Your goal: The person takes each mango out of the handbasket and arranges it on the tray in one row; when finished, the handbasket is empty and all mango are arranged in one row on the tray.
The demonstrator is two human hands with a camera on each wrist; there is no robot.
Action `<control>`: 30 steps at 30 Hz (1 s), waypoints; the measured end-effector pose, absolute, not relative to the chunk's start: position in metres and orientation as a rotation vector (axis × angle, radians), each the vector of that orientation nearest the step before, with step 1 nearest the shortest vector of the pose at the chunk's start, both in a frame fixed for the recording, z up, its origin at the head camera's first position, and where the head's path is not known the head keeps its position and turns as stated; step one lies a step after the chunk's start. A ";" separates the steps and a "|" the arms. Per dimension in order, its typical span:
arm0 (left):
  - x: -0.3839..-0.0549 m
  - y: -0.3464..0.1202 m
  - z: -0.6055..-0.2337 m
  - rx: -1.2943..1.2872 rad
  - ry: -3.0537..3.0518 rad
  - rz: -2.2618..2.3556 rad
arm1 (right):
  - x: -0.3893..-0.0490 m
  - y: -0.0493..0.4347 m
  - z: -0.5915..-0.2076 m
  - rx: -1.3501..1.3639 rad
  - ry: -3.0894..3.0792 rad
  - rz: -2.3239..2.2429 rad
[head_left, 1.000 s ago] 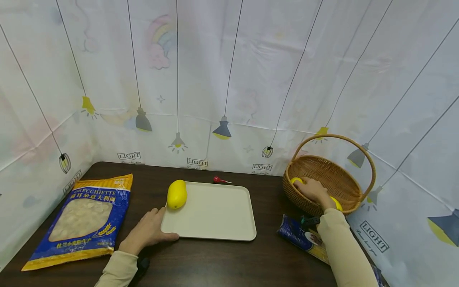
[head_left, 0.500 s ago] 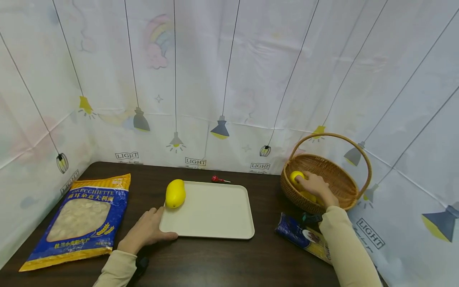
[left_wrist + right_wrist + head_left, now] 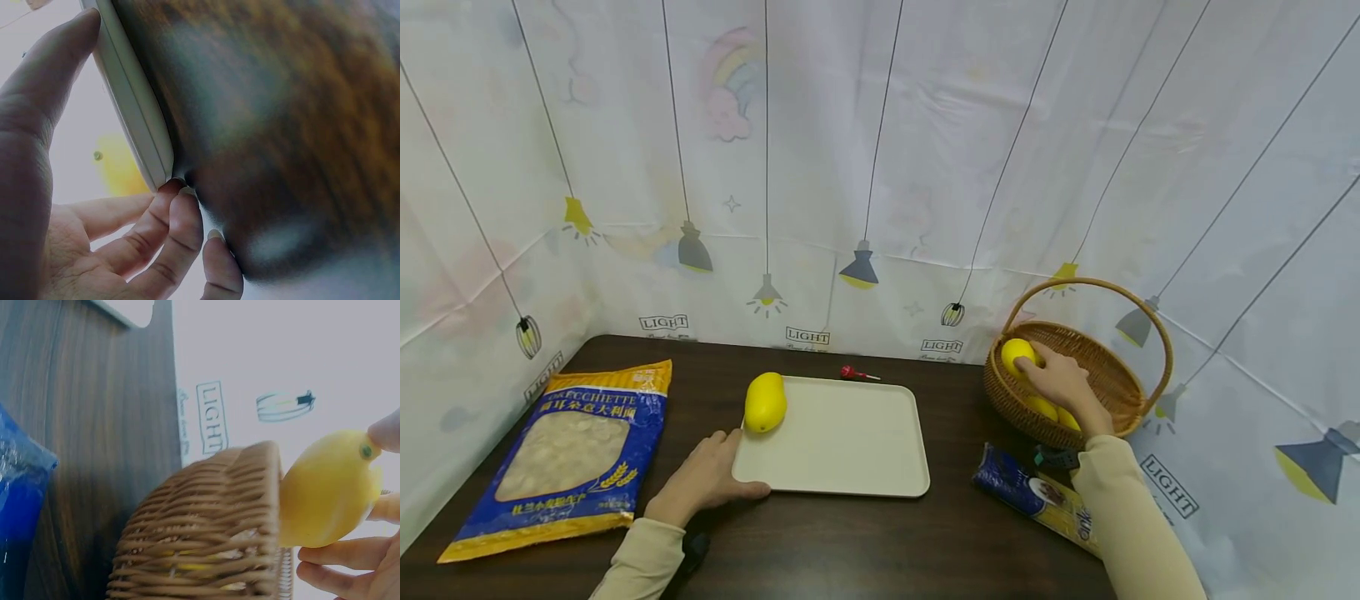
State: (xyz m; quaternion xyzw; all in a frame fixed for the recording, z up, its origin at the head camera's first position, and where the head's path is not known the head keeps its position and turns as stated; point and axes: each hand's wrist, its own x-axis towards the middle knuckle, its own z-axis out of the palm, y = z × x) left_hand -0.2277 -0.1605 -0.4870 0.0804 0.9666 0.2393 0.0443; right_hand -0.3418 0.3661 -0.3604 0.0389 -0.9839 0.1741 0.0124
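My right hand pinches a yellow lemon between thumb and fingers at the left rim of the wicker basket. In the right wrist view, the green stem end of this lemon is close to my thumb, and the lemon overlaps the basket's rim. More yellow fruit lies lower in the basket, partly behind my hand. My left hand holds the near left corner of a white tray, thumb along its front edge and fingers at its left side. Another lemon rests on the tray's far left corner.
A large blue and yellow pasta bag lies at the left of the dark table. A smaller blue pasta packet lies before the basket, partly under my right arm. A red lollipop sits behind the tray, near the curtain.
My right hand has raised the lemon from inside the basket to its left rim, uncovering fruit below. The left hand stays at the tray corner.
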 end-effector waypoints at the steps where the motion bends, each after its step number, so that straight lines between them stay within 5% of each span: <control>1: -0.228 -0.161 -0.487 0.244 2.954 0.733 | -0.341 0.364 -0.359 0.131 -3.056 0.538; 30: -0.227 -0.161 -0.488 0.245 2.955 0.761 | -0.330 0.287 -0.347 0.293 -2.922 0.584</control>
